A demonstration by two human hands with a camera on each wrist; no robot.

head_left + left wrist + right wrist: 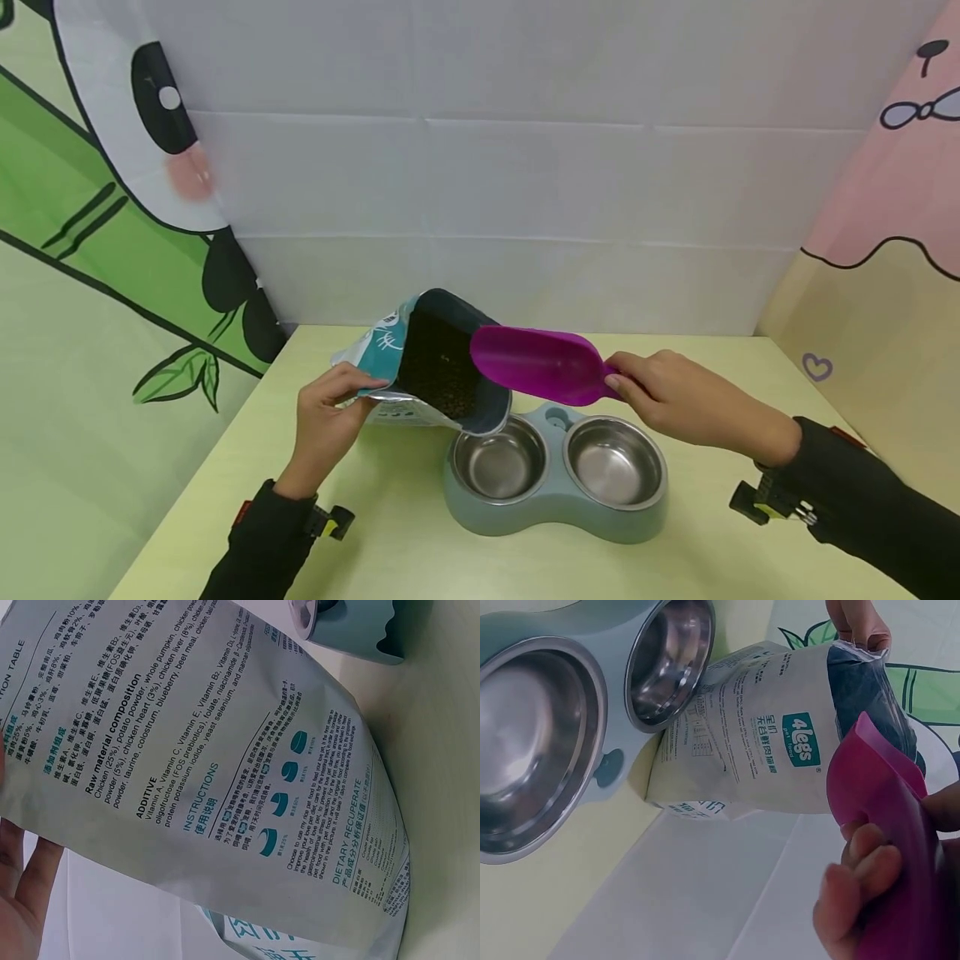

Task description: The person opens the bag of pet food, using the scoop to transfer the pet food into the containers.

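My left hand (pixel 330 421) grips the rim of an open pet food bag (pixel 382 350), which leans with its mouth turned toward the right. Dark brown kibble (pixel 438 375) shows inside. In the left wrist view, the printed side of the bag (pixel 225 765) fills most of the picture. My right hand (pixel 667 396) holds a magenta scoop (pixel 536 362) by its handle. The scoop's tip overlaps the bag's mouth in the head view, and no kibble shows in its visible hollow. From the right wrist, the scoop (pixel 885 795) appears beside the bag's opening.
A blue-grey double feeder (pixel 555 512) with two steel bowls stands on the pale yellow table (pixel 390 533), just in front of the bag. Its left bowl (pixel 501 462) sits partly under the bag's lower edge; the right bowl (pixel 615 467) is bare inside. A white wall sheet (pixel 525 183) rises behind.
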